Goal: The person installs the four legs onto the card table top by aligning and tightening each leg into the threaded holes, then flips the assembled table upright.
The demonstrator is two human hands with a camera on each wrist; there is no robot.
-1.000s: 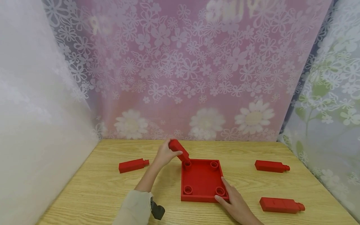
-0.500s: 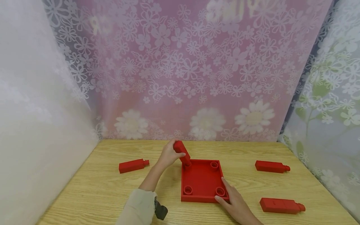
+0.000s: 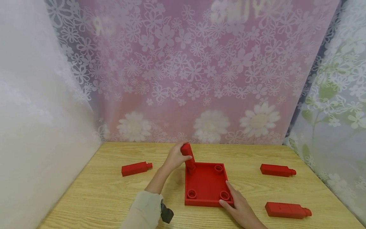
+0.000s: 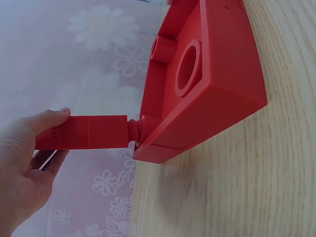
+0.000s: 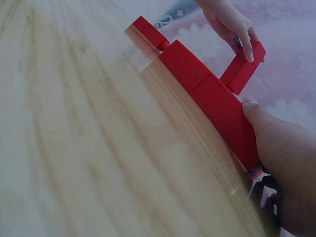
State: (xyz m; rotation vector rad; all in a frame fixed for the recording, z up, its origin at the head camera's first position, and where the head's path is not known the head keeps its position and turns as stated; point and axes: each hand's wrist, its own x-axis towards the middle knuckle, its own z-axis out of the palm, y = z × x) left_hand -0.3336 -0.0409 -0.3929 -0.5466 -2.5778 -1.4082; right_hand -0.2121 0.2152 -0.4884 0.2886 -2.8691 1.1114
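Observation:
A red square tabletop (image 3: 204, 183), with a raised rim and a round socket inside each corner, lies on the wooden table. My left hand (image 3: 174, 159) grips a red table leg (image 3: 187, 153) by its upper part, thumb on the near side. In the left wrist view the leg's threaded end (image 4: 133, 130) meets the far left socket (image 4: 148, 126), and the leg stands nearly upright. At the near right corner my right hand (image 3: 240, 206) holds the tabletop, thumb on the front rim and fingers along the right side. Part of those fingers is hidden.
A loose red leg (image 3: 135, 169) lies on the wooden table (image 3: 94, 197) to the left. Two more lie at the right: a farther leg (image 3: 276, 170) and a nearer leg (image 3: 287, 210). A flowered curtain (image 3: 183, 79) hangs behind the table.
The left hand has moved slightly right and turned the leg from a clear slant to nearly upright over the far left socket. The right hand and tabletop stay in place.

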